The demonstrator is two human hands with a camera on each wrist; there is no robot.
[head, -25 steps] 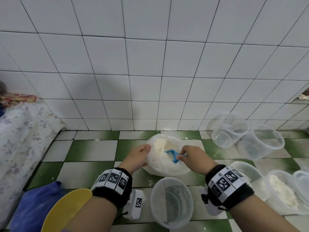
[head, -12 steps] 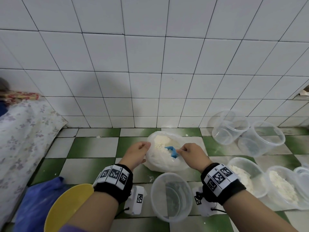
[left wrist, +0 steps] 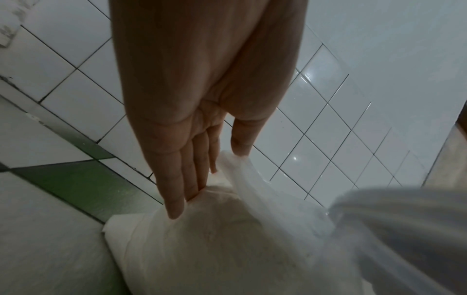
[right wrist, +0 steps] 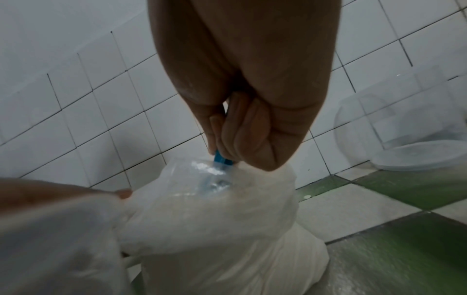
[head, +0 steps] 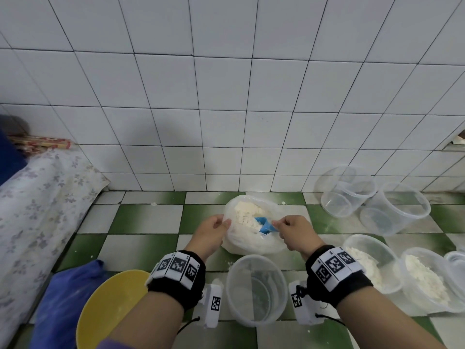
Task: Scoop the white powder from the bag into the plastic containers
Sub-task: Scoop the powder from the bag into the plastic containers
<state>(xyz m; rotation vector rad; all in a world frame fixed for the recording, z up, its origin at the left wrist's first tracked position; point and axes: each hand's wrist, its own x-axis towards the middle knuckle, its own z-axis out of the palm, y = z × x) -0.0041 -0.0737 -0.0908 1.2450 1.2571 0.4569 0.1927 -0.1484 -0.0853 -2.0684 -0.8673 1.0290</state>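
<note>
A clear plastic bag (head: 251, 241) of white powder (head: 245, 214) sits on the green-and-white floor near the wall. My left hand (head: 214, 227) pinches the bag's left rim between thumb and fingers; the left wrist view shows the hand (left wrist: 226, 160) on the bag (left wrist: 215, 239). My right hand (head: 294, 230) grips the handle of a blue scoop (head: 265, 225), whose bowl lies in the powder. In the right wrist view the fingers (right wrist: 242, 139) curl round the scoop (right wrist: 222, 159) above the bag (right wrist: 215, 219). An empty clear container (head: 256, 290) stands just in front of the bag.
Two containers holding powder (head: 370, 263) (head: 427, 280) stand at the right. Two empty containers (head: 347, 190) (head: 397, 210) lie on their sides by the wall. A yellow bowl (head: 110, 306), a blue bag (head: 63, 298) and floral cloth (head: 37, 210) are at the left.
Both hands keep their holds. The scoop has shifted slightly within the bag's mouth, and the head view has drifted a little.
</note>
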